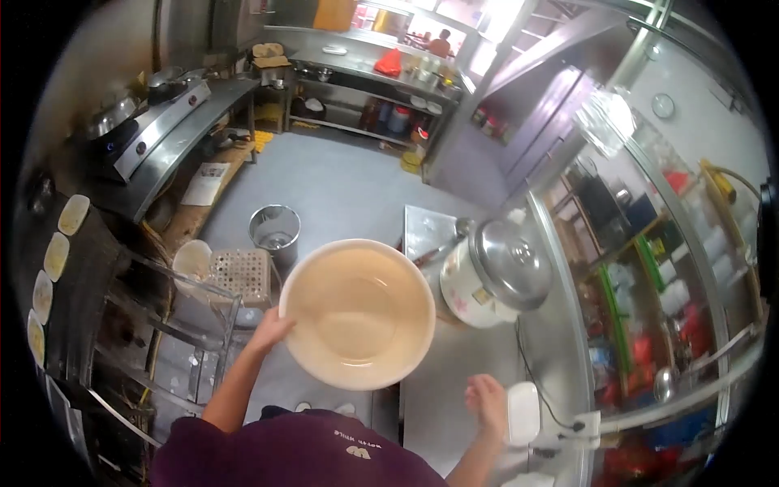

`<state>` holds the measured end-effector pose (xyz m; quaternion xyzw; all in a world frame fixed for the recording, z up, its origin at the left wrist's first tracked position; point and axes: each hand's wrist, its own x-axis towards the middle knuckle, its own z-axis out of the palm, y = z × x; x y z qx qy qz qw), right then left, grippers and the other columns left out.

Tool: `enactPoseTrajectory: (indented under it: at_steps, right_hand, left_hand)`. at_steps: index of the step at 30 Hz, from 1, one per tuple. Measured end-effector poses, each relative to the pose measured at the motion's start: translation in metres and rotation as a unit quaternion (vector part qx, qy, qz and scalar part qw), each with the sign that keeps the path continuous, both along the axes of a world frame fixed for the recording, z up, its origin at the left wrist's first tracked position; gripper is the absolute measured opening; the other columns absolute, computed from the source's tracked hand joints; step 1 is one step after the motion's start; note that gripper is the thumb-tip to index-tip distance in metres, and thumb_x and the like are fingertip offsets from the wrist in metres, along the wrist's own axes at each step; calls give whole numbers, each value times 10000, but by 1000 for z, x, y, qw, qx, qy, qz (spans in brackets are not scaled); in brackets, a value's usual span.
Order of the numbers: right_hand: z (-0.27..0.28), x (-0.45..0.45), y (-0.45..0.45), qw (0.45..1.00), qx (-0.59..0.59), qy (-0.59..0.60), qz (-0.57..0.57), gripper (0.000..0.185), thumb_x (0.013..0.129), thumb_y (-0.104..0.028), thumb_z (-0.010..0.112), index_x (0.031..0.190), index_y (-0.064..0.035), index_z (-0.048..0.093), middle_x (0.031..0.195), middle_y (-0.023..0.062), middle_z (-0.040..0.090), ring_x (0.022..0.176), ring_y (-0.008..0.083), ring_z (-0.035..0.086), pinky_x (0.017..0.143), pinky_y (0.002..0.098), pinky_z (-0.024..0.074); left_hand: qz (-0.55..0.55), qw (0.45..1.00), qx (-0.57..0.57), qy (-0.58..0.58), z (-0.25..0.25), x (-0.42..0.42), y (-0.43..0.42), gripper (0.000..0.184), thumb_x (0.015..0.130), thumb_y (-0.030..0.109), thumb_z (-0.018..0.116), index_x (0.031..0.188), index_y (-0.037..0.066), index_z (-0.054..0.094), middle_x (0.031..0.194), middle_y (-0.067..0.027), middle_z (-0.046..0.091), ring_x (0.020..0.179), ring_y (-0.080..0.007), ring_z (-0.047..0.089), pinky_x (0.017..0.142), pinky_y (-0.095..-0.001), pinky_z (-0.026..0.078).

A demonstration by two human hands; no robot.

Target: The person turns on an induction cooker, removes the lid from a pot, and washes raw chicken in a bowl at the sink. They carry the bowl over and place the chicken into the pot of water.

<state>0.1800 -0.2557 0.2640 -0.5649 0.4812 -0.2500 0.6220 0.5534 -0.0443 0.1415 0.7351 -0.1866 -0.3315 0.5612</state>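
My left hand (274, 331) is closed on the left rim of a large cream basin (365, 375), which is held up in front of my body. The basin's pale inside shows a shiny, wet-looking bottom; I cannot tell how much liquid is in it. My right hand (485, 400) is off the basin, its fingers loosely bent with nothing visible in them. Just right of it lies a white rectangular dish or lid (523, 414) on the steel counter (462, 357). Beyond stands a floral rice cooker (466, 288) with its metal lid (513, 261) on.
A ladle (462, 228) lies by a square metal sheet (426, 231). On the floor stand a steel bucket (276, 231) and a perforated plastic crate (241, 276). Stoves (162, 122) line the left wall. A metal frame (223, 341) is at left; a power cord (531, 377) runs along the counter.
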Motion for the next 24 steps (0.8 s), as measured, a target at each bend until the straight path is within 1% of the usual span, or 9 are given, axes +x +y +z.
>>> enactPoseTrajectory:
  at_steps: [3,6,10,12,15,18,19,20,24]
  right_hand:
    - [-16,59,-48,995,-8,25,99,183,841,-229,542,837,-49,579,609,-1,540,474,51,474,409,173,365]
    - [-43,110,-88,988,19,-41,146,157,844,-179,540,855,-26,575,639,-6,526,498,39,437,424,177,337]
    - [-54,185,-126,966,87,-72,231,193,866,-207,523,907,-22,557,661,-2,526,494,46,446,419,181,343]
    - [-70,226,-146,955,117,-56,266,254,873,-221,505,978,7,540,709,74,573,499,100,517,413,209,415]
    - [-87,283,-172,942,150,-35,298,334,885,-251,480,1109,-5,452,877,105,566,571,121,560,433,209,448]
    - [-102,341,-197,933,155,-47,322,333,886,-256,472,1107,-8,446,925,105,540,608,131,570,440,210,451]
    - [-106,360,-209,932,154,-16,327,338,882,-267,474,1097,-8,448,923,96,526,632,143,579,447,209,455]
    - [-115,378,-218,935,159,-26,316,433,836,-318,536,1097,15,444,948,116,551,657,177,587,472,282,482]
    - [-139,445,-264,932,247,-19,265,405,836,-301,541,1067,20,455,858,120,544,646,201,591,466,284,489]
  left_hand:
    - [102,994,-23,20,-14,23,-11,325,674,99,501,951,-49,582,786,-105,622,673,-171,591,593,-294,463]
    - [174,984,9,43,-9,47,-33,311,672,98,503,932,-58,576,769,-110,615,635,-164,586,538,-283,456]
    - [231,972,-43,18,-10,86,-76,293,677,91,500,914,-62,576,758,-109,606,573,-157,575,467,-265,437]
    - [235,971,-29,21,-7,106,-94,304,677,91,503,924,-72,575,761,-113,606,612,-169,581,502,-275,451]
    - [251,968,-26,17,-5,134,-120,317,672,87,510,938,-73,577,765,-122,609,656,-172,587,540,-279,460]
    - [249,968,-11,12,-9,174,-151,323,669,86,515,947,-68,575,771,-118,614,651,-164,585,541,-281,461]
    - [237,971,2,10,-8,189,-166,313,673,97,520,936,-64,575,757,-108,608,636,-162,580,532,-277,453]
    - [227,974,13,5,-4,206,-181,303,678,108,524,925,-61,576,744,-99,603,620,-159,575,524,-273,446]
    - [179,983,-30,-10,-21,296,-240,304,677,114,532,929,-52,574,740,-90,602,606,-153,568,508,-270,435]
